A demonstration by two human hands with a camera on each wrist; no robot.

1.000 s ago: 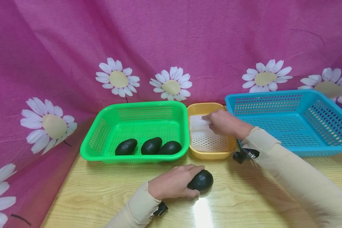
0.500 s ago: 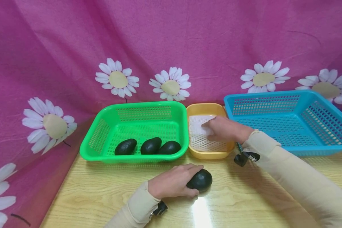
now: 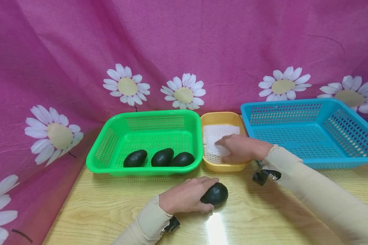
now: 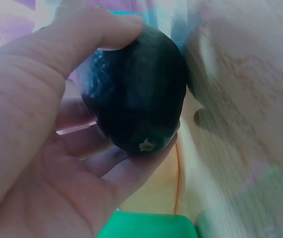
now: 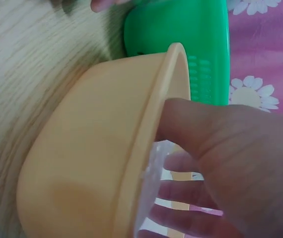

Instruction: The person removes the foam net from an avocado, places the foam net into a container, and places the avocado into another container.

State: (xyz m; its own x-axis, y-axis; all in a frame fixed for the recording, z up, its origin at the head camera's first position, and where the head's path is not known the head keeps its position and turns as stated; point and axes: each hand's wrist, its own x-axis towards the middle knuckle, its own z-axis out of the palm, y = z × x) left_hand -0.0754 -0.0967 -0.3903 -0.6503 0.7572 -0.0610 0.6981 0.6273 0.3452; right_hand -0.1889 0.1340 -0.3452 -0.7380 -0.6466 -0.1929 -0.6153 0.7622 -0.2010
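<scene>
My left hand (image 3: 187, 195) grips a dark avocado (image 3: 216, 194) on the table in front of the baskets. In the left wrist view, the thumb lies over one side of this avocado (image 4: 136, 89) and the fingers curl round the other. My right hand (image 3: 242, 148) reaches down into the orange basket (image 3: 224, 166) and pinches white foam netting (image 3: 222, 130) inside it. The right wrist view shows the thumb and fingers behind the basket's rim, with their tips partly hidden. Three avocados (image 3: 162, 157) lie along the near side of the green basket (image 3: 144, 172).
A blue basket (image 3: 294, 136) stands to the right of the orange one, close beside it. All the baskets sit in a row on the wooden table (image 3: 104, 197). Behind them hangs a magenta cloth (image 3: 227, 51) printed with daisies.
My right hand has drawn slightly toward me inside the orange basket, and the netting under its fingers has shifted and bunched. My left hand and its avocado have stayed almost still.
</scene>
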